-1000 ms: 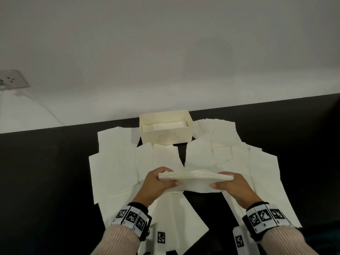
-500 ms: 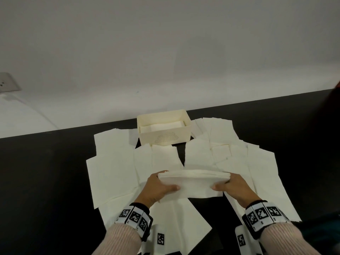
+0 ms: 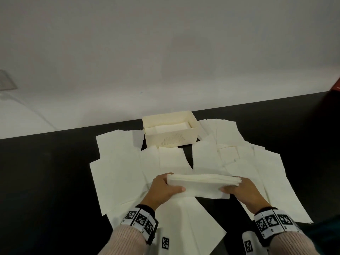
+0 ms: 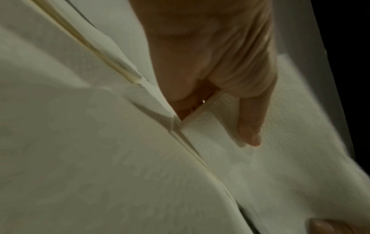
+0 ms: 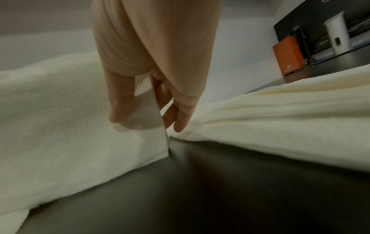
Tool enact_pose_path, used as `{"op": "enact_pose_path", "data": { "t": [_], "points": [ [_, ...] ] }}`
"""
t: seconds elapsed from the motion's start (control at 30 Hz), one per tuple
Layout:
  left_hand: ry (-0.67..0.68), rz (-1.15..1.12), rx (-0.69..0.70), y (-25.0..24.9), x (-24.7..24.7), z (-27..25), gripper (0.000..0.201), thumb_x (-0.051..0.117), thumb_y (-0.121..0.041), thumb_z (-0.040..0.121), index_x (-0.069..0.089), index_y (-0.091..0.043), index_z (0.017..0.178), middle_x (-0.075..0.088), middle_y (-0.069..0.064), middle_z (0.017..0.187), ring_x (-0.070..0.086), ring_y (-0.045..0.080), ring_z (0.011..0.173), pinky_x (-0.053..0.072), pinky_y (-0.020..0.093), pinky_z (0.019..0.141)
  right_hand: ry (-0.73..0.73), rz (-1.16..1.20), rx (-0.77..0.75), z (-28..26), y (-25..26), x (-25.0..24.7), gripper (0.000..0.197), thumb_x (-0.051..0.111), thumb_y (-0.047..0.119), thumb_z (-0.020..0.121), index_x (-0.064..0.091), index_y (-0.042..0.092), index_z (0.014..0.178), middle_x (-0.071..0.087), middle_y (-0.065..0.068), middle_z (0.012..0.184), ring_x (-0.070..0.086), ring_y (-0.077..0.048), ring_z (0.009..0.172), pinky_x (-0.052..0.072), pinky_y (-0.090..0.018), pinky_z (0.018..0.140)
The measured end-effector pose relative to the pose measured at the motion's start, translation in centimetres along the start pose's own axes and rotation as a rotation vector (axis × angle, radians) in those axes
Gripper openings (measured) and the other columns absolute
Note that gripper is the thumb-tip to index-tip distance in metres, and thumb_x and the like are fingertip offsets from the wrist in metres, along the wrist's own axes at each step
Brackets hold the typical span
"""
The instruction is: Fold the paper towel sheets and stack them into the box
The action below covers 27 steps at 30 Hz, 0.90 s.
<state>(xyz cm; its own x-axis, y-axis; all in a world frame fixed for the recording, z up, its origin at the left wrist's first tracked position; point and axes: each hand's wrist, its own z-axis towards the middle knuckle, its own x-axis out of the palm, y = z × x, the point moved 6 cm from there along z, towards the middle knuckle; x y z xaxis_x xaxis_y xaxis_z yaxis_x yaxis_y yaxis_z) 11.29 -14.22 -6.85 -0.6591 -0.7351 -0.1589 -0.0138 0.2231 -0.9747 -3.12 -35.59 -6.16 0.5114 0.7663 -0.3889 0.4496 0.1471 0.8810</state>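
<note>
A folded cream paper towel sheet (image 3: 201,184) is held just above the black table between both hands. My left hand (image 3: 165,189) pinches its left end, thumb on the near face (image 4: 248,126). My right hand (image 3: 241,190) pinches its right end, thumb on the near face (image 5: 120,101) and fingers behind. The folded edge faces up and the loose edges hang down. The open cream box (image 3: 171,138) stands at the back of the table with folded sheets (image 3: 171,127) lying inside it.
Several flat paper towel sheets (image 3: 117,162) lie spread over the black table (image 3: 46,181) left, right (image 3: 257,162) and in front of the box. A grey wall rises behind. An orange box (image 5: 288,58) and a white device (image 5: 338,33) stand far right.
The sheet's raised top edge has dropped and flattened into a tighter fold. Both hands have stayed at its ends with little movement.
</note>
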Motion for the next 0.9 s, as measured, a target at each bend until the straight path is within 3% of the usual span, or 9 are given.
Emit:
{"op": "enact_pose_path", "data": {
  "t": [0.17,0.3,0.4,0.5,0.57,0.7,0.77,0.8,0.9],
  "points": [
    [0.003,-0.006,0.113,-1.1,-0.3,0.5,0.025,0.081,0.000,0.067,0.066,-0.020,0.070,0.069,-0.009,0.074,0.062,0.005,0.071,0.050,0.018,0.067,-0.057,0.145,-0.049,0.3,1.6,-0.9,0.022,0.072,-0.009,0.072,0.071,0.012,0.077,0.071,-0.008,0.082,0.064,-0.022,0.079,0.049,-0.026,0.070],
    [-0.012,0.020,0.022,-0.5,-0.3,1.8,0.025,0.081,-0.005,0.068,0.062,-0.022,0.071,0.061,-0.012,0.068,0.054,0.006,0.065,0.042,0.018,0.060,-0.004,0.136,0.000,1.8,1.5,-0.1,0.019,0.072,-0.001,0.077,0.068,0.013,0.088,0.070,-0.006,0.093,0.063,-0.016,0.085,0.049,-0.025,0.071],
    [-0.029,0.040,-0.099,-0.4,-0.5,2.4,0.027,0.081,-0.016,0.070,0.062,-0.025,0.088,0.067,-0.008,0.088,0.063,0.009,0.085,0.053,0.023,0.073,0.063,0.042,0.080,3.5,0.9,0.3,0.027,0.069,0.006,0.082,0.064,0.009,0.108,0.067,-0.007,0.106,0.061,-0.018,0.092,0.050,-0.030,0.076],
    [-0.043,-0.023,-0.076,-2.8,-1.5,3.8,0.031,0.076,-0.021,0.076,0.061,-0.027,0.102,0.068,-0.008,0.105,0.065,0.007,0.096,0.055,0.023,0.082,0.061,0.054,0.076,5.7,3.7,0.1,0.039,0.065,0.012,0.086,0.055,0.013,0.123,0.063,-0.007,0.115,0.060,-0.023,0.100,0.049,-0.036,0.087],
    [-0.118,-0.048,-0.040,-5.3,-2.8,5.5,0.026,0.072,-0.021,0.081,0.060,-0.025,0.105,0.068,-0.004,0.110,0.065,0.009,0.097,0.054,0.024,0.084,0.025,0.088,0.026,7.4,7.2,0.0,0.046,0.062,0.014,0.089,0.046,0.019,0.131,0.058,-0.005,0.116,0.056,-0.021,0.099,0.048,-0.036,0.088],
    [-0.402,0.036,-0.046,-8.8,-6.6,9.4,0.045,0.064,-0.024,0.087,0.046,-0.012,0.126,0.060,0.003,0.118,0.060,0.017,0.100,0.049,0.029,0.085,-0.027,-0.008,-0.192,11.3,14.8,0.9,0.058,0.052,0.019,0.095,0.027,0.036,0.145,0.050,-0.002,0.129,0.049,-0.018,0.108,0.040,-0.031,0.093],
    [-0.493,0.102,-0.031,-10.2,-8.1,10.9,0.050,0.060,-0.023,0.091,0.038,-0.013,0.134,0.055,0.001,0.118,0.055,0.017,0.101,0.044,0.024,0.082,-0.013,-0.100,-0.275,13.4,17.4,2.3,0.051,0.046,0.020,0.098,0.031,0.035,0.144,0.048,-0.005,0.138,0.051,-0.024,0.117,0.040,-0.029,0.096],
    [-0.525,0.151,-0.026,-10.6,-8.7,11.6,0.052,0.058,-0.023,0.092,0.035,-0.013,0.138,0.054,0.001,0.121,0.054,0.018,0.105,0.040,0.022,0.082,-0.002,-0.160,-0.311,14.6,18.3,3.1,0.046,0.045,0.018,0.098,0.037,0.032,0.142,0.049,-0.003,0.139,0.051,-0.025,0.118,0.038,-0.022,0.095],
    [-0.574,0.313,-0.044,-10.8,-10.3,13.4,0.061,0.053,-0.023,0.095,0.021,-0.016,0.146,0.048,0.010,0.139,0.049,0.026,0.123,0.038,0.024,0.091,0.014,-0.354,-0.394,17.4,19.7,5.5,0.031,0.044,0.013,0.098,0.060,0.017,0.123,0.062,-0.006,0.125,0.058,-0.023,0.109,0.030,-0.007,0.074]
  ]
}}
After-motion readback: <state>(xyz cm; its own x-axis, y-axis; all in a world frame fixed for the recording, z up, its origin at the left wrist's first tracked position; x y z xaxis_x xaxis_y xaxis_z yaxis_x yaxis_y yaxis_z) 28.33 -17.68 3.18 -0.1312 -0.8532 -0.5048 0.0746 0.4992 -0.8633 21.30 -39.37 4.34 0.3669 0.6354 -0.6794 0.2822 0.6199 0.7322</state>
